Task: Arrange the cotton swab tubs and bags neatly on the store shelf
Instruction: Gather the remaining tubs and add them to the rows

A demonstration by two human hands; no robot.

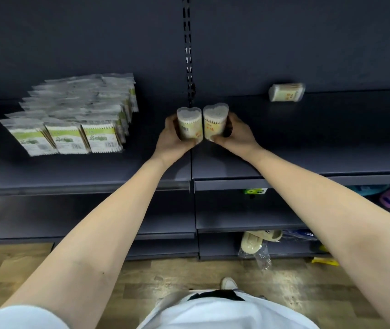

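The left hand (172, 136) is wrapped around one heart-shaped tub (189, 124) of cotton swabs and the right hand (234, 136) around a second tub (215, 122). Each hand is clamped on its own tub, and the two tubs stand upright, touching side by side, right over the seam where two panels of the shelf (308, 148) meet. Whether their bases already rest on the shelf or hover just above it cannot be told.

The step in hand looks like seating this pair as the start of a row. To do it well, I would keep both tubs vertical and lower them together so neither tips against the other. The seam beneath is a risk — a base straddling it may rock, so nudging the pair toward three o'clock, fully onto the right panel, seems wiser. Labels should face the aisle, at six o'clock; both appear to do so now.

Release one hand at a time, checking that each tub stays put.

A third tub (286, 92) lies on its side at about one o'clock from the pair, well apart, against the back wall — it still wants standing up and joining them. The bags (70, 136) sit in overlapping rows at nine o'clock, fairly orderly, though the nearest row looks slightly skewed.
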